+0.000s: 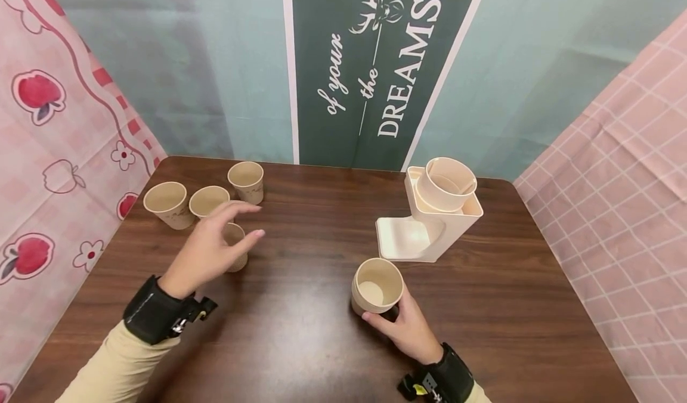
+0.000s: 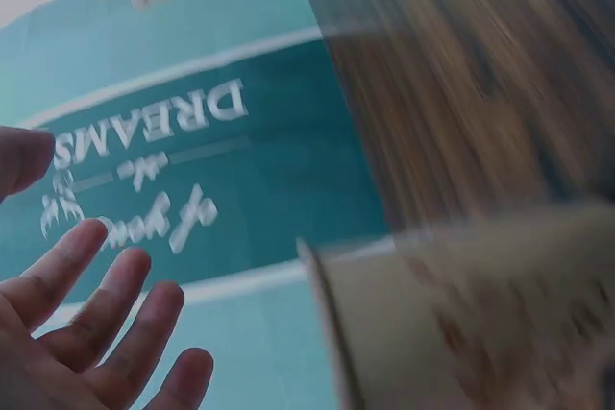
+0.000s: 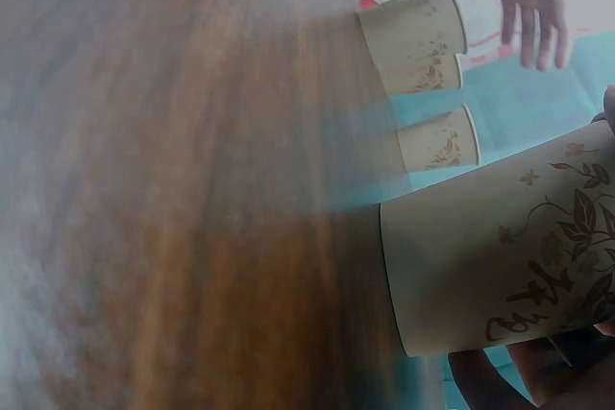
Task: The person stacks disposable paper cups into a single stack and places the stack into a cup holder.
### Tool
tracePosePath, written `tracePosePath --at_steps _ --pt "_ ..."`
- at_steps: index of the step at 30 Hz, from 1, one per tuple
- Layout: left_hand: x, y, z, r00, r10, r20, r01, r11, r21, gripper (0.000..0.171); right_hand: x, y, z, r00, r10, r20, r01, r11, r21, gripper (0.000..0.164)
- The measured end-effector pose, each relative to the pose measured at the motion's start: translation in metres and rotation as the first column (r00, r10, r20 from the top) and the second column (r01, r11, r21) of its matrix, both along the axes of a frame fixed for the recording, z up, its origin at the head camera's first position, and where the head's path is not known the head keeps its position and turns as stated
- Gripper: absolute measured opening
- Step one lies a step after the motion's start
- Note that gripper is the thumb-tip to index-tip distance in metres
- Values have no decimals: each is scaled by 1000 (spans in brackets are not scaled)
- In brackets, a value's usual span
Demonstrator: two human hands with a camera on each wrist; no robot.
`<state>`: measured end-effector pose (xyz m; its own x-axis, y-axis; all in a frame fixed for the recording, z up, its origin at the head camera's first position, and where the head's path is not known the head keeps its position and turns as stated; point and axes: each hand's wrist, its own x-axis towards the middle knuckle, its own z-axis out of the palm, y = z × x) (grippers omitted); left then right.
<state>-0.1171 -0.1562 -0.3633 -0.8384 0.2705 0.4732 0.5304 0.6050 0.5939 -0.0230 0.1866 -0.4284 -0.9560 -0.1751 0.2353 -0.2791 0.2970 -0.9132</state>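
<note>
In the head view my right hand (image 1: 405,328) holds a beige paper cup (image 1: 378,290) upright near the middle of the table, thumb on the near side. A second edge shows below its rim; I cannot tell whether another cup is nested there. Brown leaves and lettering mark the side of this cup (image 3: 509,247) in the right wrist view. My left hand (image 1: 209,251) hovers over the left side, thumb and fingers apart, with nothing held. Partly hidden behind it stands another paper cup (image 1: 237,263). A blurred cup (image 2: 471,314) appears beside that hand in the left wrist view.
Three more paper cups stand at the back left: one leftmost (image 1: 174,212), one beside it (image 1: 206,199) and one farther back (image 1: 250,185). At the back right is a cream plastic stand (image 1: 448,236) with a round cup-shaped piece (image 1: 437,194) on top. Cloth hangs around the table (image 1: 300,343).
</note>
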Motion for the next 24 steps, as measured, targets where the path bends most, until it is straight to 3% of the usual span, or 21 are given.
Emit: tracePosePath --at_steps 4,11,17,24 --pt "2 -23 -6 998 62 -2 -62 998 -8 43 0 -1 1 1000 -11 6 11 1000 5 80" --pt "7 -51 -27 994 106 -1 -106 994 1 61 -1 0 -5 1000 -2 -4 2 1000 6 80" --pt "11 -57 -41 987 124 106 -129 991 46 80 -1 -1 0 999 40 -1 -40 999 1 78" --pt "10 -56 -55 982 113 151 -124 990 70 83 -1 1 1 999 30 -10 -30 1000 6 77"
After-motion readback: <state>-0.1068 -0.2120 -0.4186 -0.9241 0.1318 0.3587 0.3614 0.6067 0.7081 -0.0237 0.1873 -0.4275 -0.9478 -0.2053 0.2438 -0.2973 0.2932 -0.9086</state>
